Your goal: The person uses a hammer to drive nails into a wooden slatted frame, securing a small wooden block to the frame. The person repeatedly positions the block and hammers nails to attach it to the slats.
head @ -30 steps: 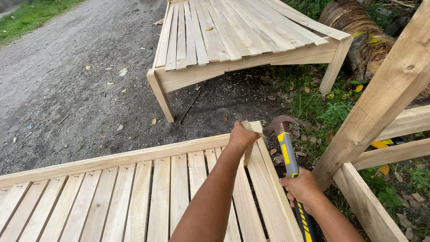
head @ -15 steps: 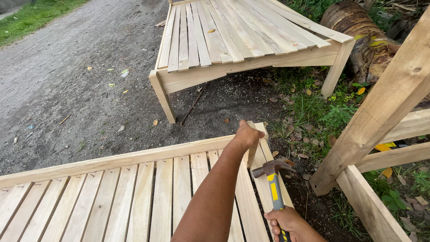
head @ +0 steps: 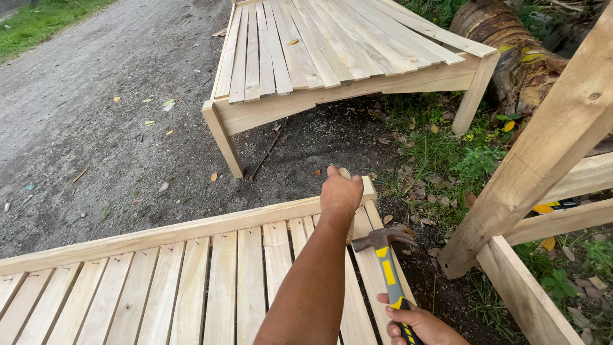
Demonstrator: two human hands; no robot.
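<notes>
Slatted wood platform [head: 191,281] outdoors — gravel ground [head: 96,128] (grass [head: 38,19] beyond).

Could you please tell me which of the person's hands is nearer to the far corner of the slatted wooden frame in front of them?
The left hand rests right at the frame corner. The right hand is far back, gripping the hammer handle.

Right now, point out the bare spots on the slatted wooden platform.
Free: the pale slatted wooden platform left of the left hand. Crowded: the right corner, where the right hand holds the yellow-and-grey claw hammer.
</notes>
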